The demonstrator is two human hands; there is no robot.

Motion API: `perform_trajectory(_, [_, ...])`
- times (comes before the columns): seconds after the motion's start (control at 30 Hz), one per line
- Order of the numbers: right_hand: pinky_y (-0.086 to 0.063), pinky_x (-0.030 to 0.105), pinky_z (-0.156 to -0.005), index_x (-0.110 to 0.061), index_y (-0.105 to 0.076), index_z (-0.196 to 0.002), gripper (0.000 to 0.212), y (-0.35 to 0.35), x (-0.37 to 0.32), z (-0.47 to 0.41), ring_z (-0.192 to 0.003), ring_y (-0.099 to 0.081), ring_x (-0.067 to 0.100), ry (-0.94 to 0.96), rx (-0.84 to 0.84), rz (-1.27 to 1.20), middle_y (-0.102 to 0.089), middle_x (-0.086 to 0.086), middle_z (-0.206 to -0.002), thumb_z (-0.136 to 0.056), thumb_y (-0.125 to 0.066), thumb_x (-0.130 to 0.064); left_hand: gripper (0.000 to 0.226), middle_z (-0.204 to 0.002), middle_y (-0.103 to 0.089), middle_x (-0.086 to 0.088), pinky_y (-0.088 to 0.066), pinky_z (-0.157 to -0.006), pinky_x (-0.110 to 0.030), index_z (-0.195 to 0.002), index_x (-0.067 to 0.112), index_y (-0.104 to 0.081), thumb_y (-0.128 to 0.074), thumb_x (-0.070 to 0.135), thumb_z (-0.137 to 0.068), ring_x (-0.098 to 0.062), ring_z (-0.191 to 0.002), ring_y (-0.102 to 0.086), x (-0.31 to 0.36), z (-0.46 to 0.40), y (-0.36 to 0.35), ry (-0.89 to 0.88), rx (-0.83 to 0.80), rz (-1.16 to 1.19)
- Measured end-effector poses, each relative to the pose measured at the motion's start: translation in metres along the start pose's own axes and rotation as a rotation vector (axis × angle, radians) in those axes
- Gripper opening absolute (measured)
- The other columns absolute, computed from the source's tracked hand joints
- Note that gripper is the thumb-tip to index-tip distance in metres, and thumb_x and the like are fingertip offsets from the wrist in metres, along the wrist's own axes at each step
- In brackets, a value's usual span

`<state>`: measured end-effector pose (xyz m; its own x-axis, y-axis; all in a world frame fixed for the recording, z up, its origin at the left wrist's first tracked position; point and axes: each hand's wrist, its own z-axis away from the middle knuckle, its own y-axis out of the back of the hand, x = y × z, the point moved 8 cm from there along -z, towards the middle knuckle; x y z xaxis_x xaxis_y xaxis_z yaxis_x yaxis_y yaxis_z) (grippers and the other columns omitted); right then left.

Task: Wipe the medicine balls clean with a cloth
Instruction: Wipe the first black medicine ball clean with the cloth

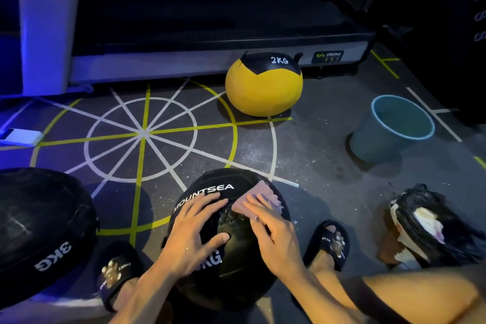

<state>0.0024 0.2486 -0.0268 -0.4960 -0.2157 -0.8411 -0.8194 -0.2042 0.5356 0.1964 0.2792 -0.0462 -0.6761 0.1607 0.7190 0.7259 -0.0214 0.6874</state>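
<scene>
A black medicine ball [210, 187] marked MOUNTSEA rests on the floor between my feet. My left hand [196, 229] lies flat on its top with fingers spread, steadying it. My right hand [273, 231] presses a pink cloth [265, 198] against the ball's upper right side. A second black ball [39, 229] marked 3KG sits at the lower left. A yellow and black ball [264, 87] marked 2KG stands further away on the floor, by the treadmill.
A blue-green bucket [391, 134] stands to the right. A black bag [431, 229] with white stuff inside lies at the right, near my knee. A treadmill [210, 29] spans the back. My feet wear black slippers [330, 243]. The floor carries yellow and white line markings.
</scene>
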Motion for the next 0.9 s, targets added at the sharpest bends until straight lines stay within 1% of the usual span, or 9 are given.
perform_trajectory(0.13, [-0.034, -0.005, -0.094, -0.051, -0.062, -0.13, 0.033, 0.029, 0.038, -0.027, -0.119, -0.052, -0.017, -0.154, 0.038, 0.025, -0.056, -0.037, -0.131, -0.106, -0.055, -0.03, 0.063, -0.157, -0.035, 0.027, -0.025, -0.122, -0.049, -0.148, 0.045, -0.047, -0.067, 0.063, -0.09, -0.01, -0.152, -0.025, 0.002, 0.003, -0.005, 0.011, -0.005, 0.016])
perform_trajectory(0.23, [-0.049, 0.006, -0.082, -0.054, -0.068, -0.117, 0.034, 0.041, 0.063, -0.042, -0.103, -0.068, 0.001, -0.414, 0.106, -0.088, -0.065, -0.035, -0.122, -0.108, -0.05, -0.027, 0.063, -0.157, -0.035, 0.027, -0.024, -0.122, -0.051, -0.146, 0.049, -0.047, -0.067, 0.066, -0.089, -0.01, -0.152, -0.023, 0.005, 0.005, -0.011, 0.022, -0.006, 0.025])
perform_trajectory(0.33, [-0.042, 0.003, -0.095, -0.041, -0.074, -0.12, 0.04, 0.018, 0.019, -0.045, -0.113, -0.058, -0.012, -0.244, 0.039, -0.04, -0.065, -0.03, -0.124, -0.104, -0.052, -0.011, 0.063, -0.157, -0.035, 0.028, -0.023, -0.121, -0.049, -0.146, 0.049, -0.048, -0.065, 0.068, -0.088, -0.011, -0.152, -0.023, 0.01, 0.004, -0.015, 0.015, 0.005, 0.019])
perform_trajectory(0.43, [-0.028, -0.007, -0.095, -0.041, -0.068, -0.13, 0.033, 0.004, 0.003, -0.042, -0.117, -0.05, -0.019, -0.091, -0.062, 0.056, -0.055, -0.034, -0.129, -0.106, -0.052, -0.024, 0.063, -0.156, -0.035, 0.028, -0.024, -0.121, -0.05, -0.146, 0.05, -0.047, -0.065, 0.069, -0.088, -0.01, -0.151, -0.024, 0.01, 0.005, -0.015, 0.018, -0.012, 0.01])
perform_trajectory(0.5, [-0.038, -0.003, -0.079, -0.046, -0.07, -0.124, 0.026, 0.027, 0.036, -0.051, -0.09, -0.057, -0.023, -0.258, 0.032, 0.021, -0.063, -0.036, -0.122, -0.106, -0.053, -0.038, 0.062, -0.156, -0.036, 0.028, -0.025, -0.121, -0.051, -0.145, 0.05, -0.048, -0.065, 0.069, -0.088, -0.01, -0.151, -0.025, 0.011, 0.007, -0.015, 0.019, -0.019, 0.015])
perform_trajectory(0.6, [-0.043, 0.011, -0.058, -0.037, -0.075, -0.118, 0.027, 0.039, 0.065, -0.052, -0.063, -0.059, -0.002, -0.481, 0.114, -0.029, -0.075, -0.018, -0.108, -0.105, -0.052, -0.043, 0.062, -0.156, -0.036, 0.028, -0.023, -0.121, -0.049, -0.144, 0.052, -0.048, -0.065, 0.071, -0.087, -0.011, -0.151, -0.024, 0.016, 0.009, -0.016, 0.019, -0.023, 0.01])
perform_trajectory(0.7, [-0.038, -0.003, -0.079, -0.041, -0.071, -0.125, 0.034, 0.015, 0.025, -0.038, -0.1, -0.059, -0.012, -0.229, 0.01, -0.013, -0.066, -0.023, -0.127, -0.106, -0.051, -0.021, 0.063, -0.155, -0.036, 0.028, -0.022, -0.12, -0.048, -0.144, 0.052, -0.048, -0.065, 0.071, -0.086, -0.012, -0.15, -0.026, 0.013, 0.009, -0.014, 0.026, -0.021, 0.016])
perform_trajectory(0.77, [-0.035, -0.004, -0.087, -0.042, -0.069, -0.128, 0.03, 0.022, 0.024, -0.035, -0.113, -0.054, -0.017, -0.158, -0.006, 0.023, -0.062, -0.03, -0.13, -0.107, -0.052, -0.029, 0.064, -0.155, -0.036, 0.029, -0.023, -0.12, -0.049, -0.144, 0.052, -0.048, -0.066, 0.071, -0.085, -0.011, -0.149, -0.026, 0.011, 0.008, -0.013, 0.028, -0.045, 0.009])
perform_trajectory(0.9, [-0.053, 0.027, -0.09, -0.053, -0.067, -0.118, 0.024, 0.048, 0.067, -0.045, -0.109, -0.068, 0.01, -0.45, 0.067, -0.007, -0.065, -0.03, -0.123, -0.107, -0.05, -0.039, 0.063, -0.155, -0.036, 0.028, -0.024, -0.12, -0.054, -0.143, 0.053, -0.048, -0.066, 0.071, -0.086, -0.013, -0.15, -0.025, 0.017, 0.009, -0.017, 0.02, -0.049, 0.014])
